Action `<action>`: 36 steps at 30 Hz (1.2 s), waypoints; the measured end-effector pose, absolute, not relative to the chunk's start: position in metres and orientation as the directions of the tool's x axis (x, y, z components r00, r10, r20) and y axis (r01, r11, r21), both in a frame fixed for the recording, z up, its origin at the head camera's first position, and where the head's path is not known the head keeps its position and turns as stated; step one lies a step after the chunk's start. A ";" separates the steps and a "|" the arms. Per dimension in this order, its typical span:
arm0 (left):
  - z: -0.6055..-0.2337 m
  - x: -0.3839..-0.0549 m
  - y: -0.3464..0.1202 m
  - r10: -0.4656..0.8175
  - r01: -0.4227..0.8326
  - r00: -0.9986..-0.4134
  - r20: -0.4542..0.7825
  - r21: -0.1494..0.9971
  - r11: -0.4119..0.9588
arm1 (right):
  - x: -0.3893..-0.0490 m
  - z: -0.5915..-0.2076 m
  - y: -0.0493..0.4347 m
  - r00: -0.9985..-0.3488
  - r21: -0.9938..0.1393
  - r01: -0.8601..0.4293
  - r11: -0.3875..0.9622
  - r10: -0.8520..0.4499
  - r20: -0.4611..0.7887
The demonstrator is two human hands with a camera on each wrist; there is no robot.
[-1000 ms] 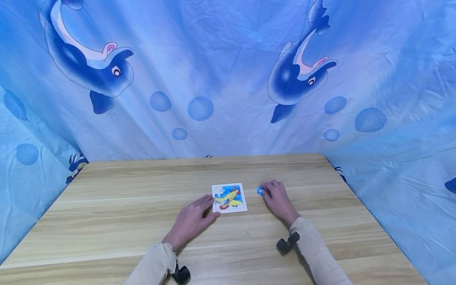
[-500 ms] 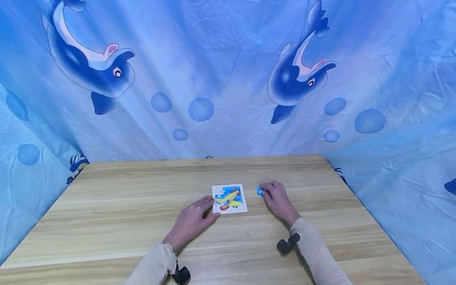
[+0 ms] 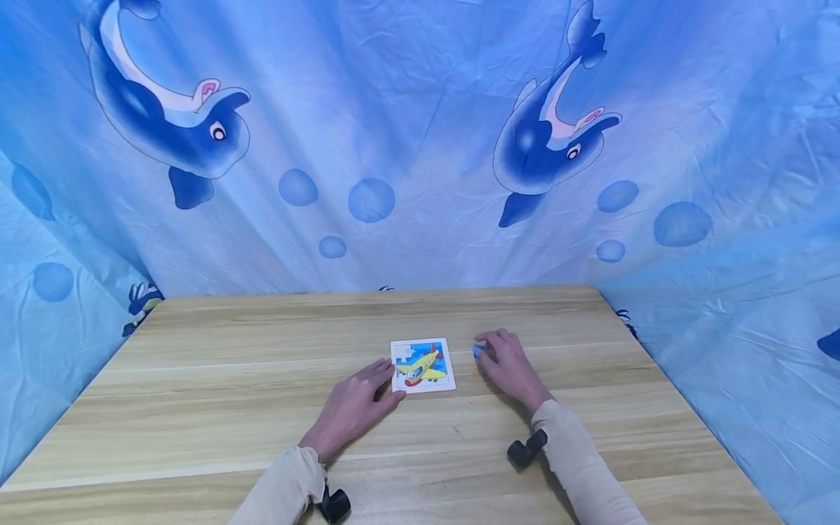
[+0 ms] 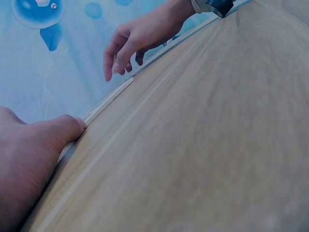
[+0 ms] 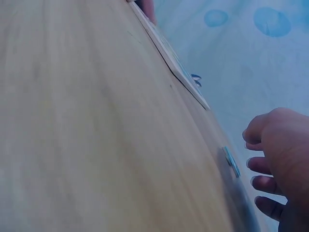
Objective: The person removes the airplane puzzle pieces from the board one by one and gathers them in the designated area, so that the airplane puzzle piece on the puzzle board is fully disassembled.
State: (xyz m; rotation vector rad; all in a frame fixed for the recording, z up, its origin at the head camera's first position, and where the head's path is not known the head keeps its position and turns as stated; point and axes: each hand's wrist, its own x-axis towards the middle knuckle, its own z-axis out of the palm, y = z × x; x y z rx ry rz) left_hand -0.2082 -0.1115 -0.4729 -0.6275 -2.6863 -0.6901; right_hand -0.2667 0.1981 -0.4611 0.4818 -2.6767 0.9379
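Note:
A small square jigsaw puzzle point(image 3: 429, 367) with a white border and a yellow airplane picture lies flat on the wooden table. White shows through a gap at its upper left. My left hand point(image 3: 354, 405) rests along its left side, fingers at the edge and thumb at the near-left corner. To the right of the puzzle, a blue puzzle piece point(image 3: 477, 352) is partly hidden by my right hand point(image 3: 515, 370). In the right wrist view, the piece point(image 5: 231, 162) lies on the table, apart from the loosely bent fingers of that hand.
The wooden table point(image 3: 197, 394) reaches back to a blue curtain point(image 3: 420, 146) printed with dolphins and bubbles, which also hangs on both sides. A black camera point(image 3: 527, 449) is strapped to the right wrist, another camera point(image 3: 335, 505) to the left.
The fingers and thumb of my right hand have spread apart over the blue piece, and that wrist has shifted slightly left. My left hand and the puzzle have stayed in place.

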 end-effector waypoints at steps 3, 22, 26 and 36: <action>-0.473 -0.208 -0.112 0.338 0.480 -0.860 0.382 0.379 0.791 | -0.266 -0.460 0.192 -0.900 -0.552 -0.416 0.722 -0.241 0.363; -0.473 -0.209 -0.113 0.353 0.497 -0.849 0.393 0.369 0.785 | -0.263 -0.456 0.142 -0.877 -0.580 -0.481 0.658 -0.350 0.329; -0.473 -0.209 -0.114 0.358 0.502 -0.847 0.393 0.369 0.782 | -0.265 -0.457 0.136 -0.867 -0.567 -0.498 0.656 -0.365 0.339; -0.474 -0.210 -0.114 0.364 0.511 -0.839 0.404 0.352 0.784 | -0.270 -0.462 0.122 -0.857 -0.518 -0.515 0.683 -0.388 0.339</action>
